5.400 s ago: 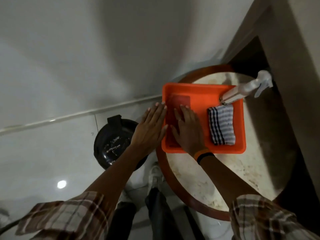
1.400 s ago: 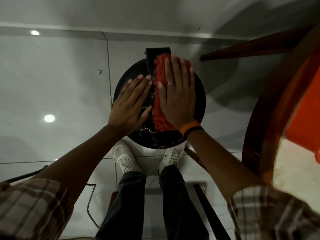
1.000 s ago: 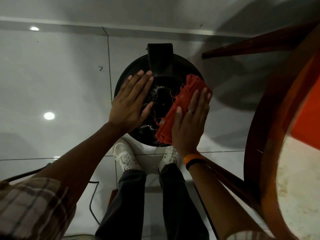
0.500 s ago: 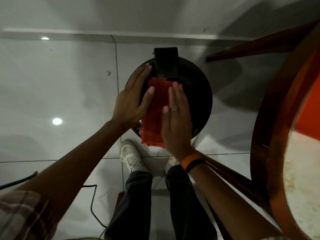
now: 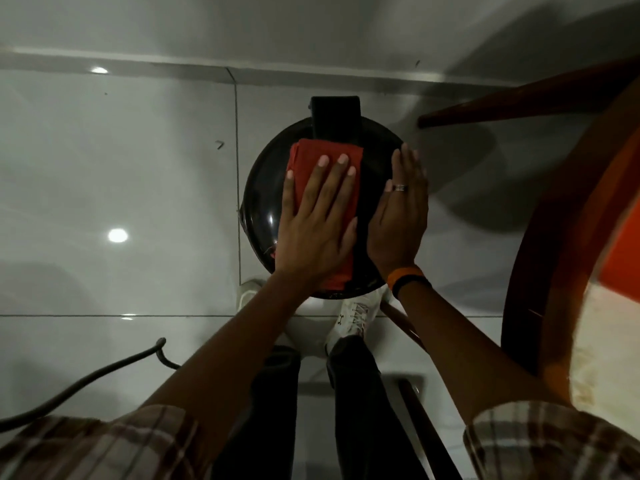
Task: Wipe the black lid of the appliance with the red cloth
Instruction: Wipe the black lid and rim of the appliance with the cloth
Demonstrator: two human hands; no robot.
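The round black lid (image 5: 263, 199) of the appliance sits on the floor in front of my feet, with a black hinge block (image 5: 335, 112) at its far edge. A folded red cloth (image 5: 304, 161) lies flat across the middle of the lid. My left hand (image 5: 315, 223) presses down on the cloth with its palm flat and fingers spread. My right hand (image 5: 398, 220) rests flat on the right part of the lid beside the cloth, fingers together, touching the lid's edge and holding nothing.
A round wooden table (image 5: 561, 216) with an orange tray (image 5: 623, 244) on it stands close at the right, its legs reaching behind the appliance. A dark cable (image 5: 104, 372) lies on the glossy white tile floor at lower left. My white shoes (image 5: 353, 317) are just under the lid.
The cloth has passed from under my right hand to under my left hand. My right hand slid off to the right side of the lid; my left moved onto the cloth.
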